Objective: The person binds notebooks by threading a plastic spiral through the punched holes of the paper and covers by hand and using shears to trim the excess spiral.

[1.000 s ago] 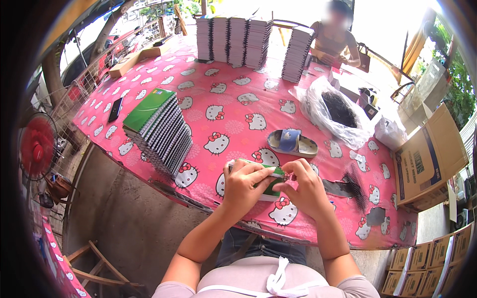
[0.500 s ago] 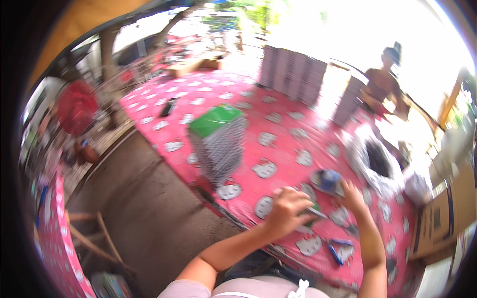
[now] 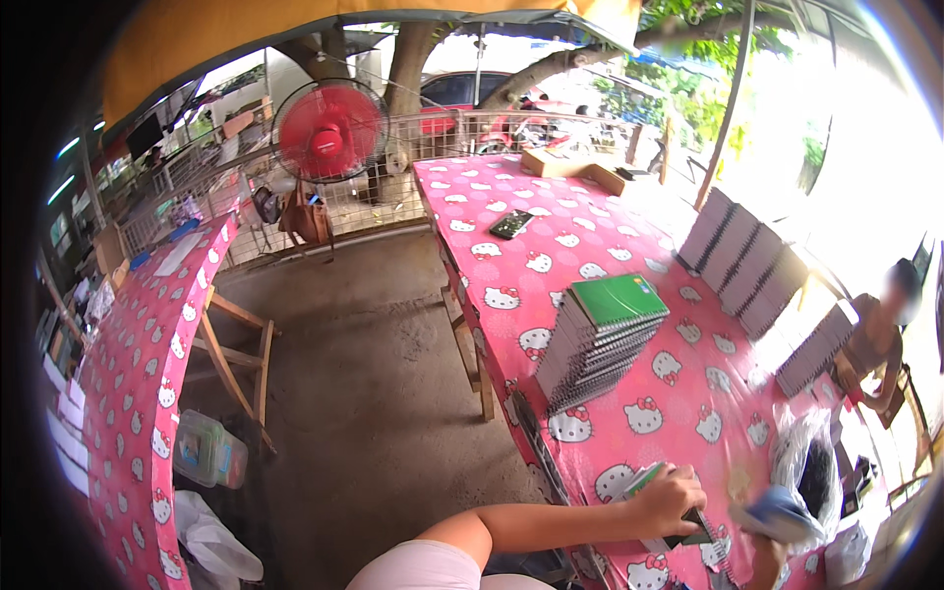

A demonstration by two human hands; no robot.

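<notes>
A small spiral notebook with a green cover (image 3: 644,479) lies at the table's near edge. My left hand (image 3: 671,503) is closed over it, fingers curled round its edge; a dark corner shows under them. To its right, my right hand (image 3: 766,557) is low in the picture, its fingers smeared by motion. It is right by a blue, roundish thing (image 3: 777,513), too blurred to name; whether the hand grips it does not show. Beyond my left hand stands a tall stack of spiral notebooks (image 3: 600,359) topped with a green cover.
A pink patterned cloth covers the table (image 3: 644,418). On it lie a phone (image 3: 511,224), a cardboard tray (image 3: 570,167) and rows of stacked notebooks (image 3: 737,261). A clear plastic bag (image 3: 792,447) sits at right, near a seated person (image 3: 875,344). Left stand a red fan (image 3: 329,133) and another table (image 3: 138,403).
The view has swung left, bringing in the fan and the second table. My left hand stays at the notebook and my right hand by the blue thing. The blue pliers no longer show.
</notes>
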